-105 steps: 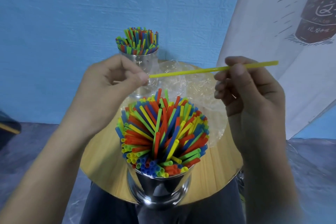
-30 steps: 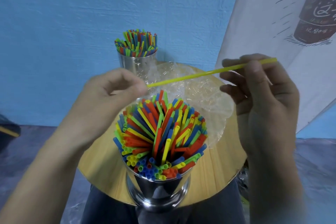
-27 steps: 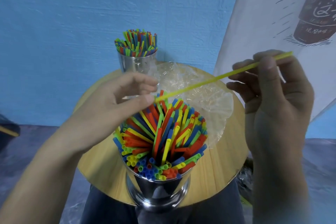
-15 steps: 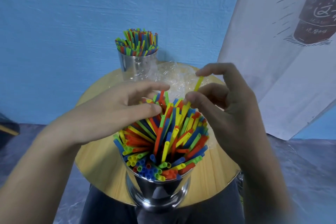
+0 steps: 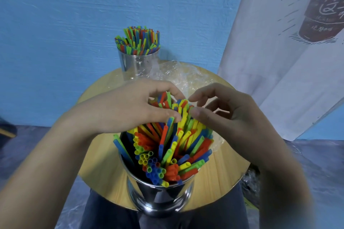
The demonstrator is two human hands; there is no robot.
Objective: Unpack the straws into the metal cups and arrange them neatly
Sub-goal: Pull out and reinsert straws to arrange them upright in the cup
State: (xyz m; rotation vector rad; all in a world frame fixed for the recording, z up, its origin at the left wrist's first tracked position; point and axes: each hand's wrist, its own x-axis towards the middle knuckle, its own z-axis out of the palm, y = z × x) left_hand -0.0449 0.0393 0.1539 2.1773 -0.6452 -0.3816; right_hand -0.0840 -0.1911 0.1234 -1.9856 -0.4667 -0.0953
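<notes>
Both my hands hung over the near metal cup (image 5: 160,197), which stood at the front edge of the round wooden table (image 5: 223,173). My left hand (image 5: 130,109) curled thumb and fingers round the far tops of the straws (image 5: 167,147) packed in that cup. My right hand (image 5: 229,117) had thumb and forefinger drawn narrow at the yellow tips, thumb touching them; whether it pinched one I could not tell. Behind, the far metal cup (image 5: 135,63) stood upright, full too, crumpled clear wrap (image 5: 186,76) just beside it.
</notes>
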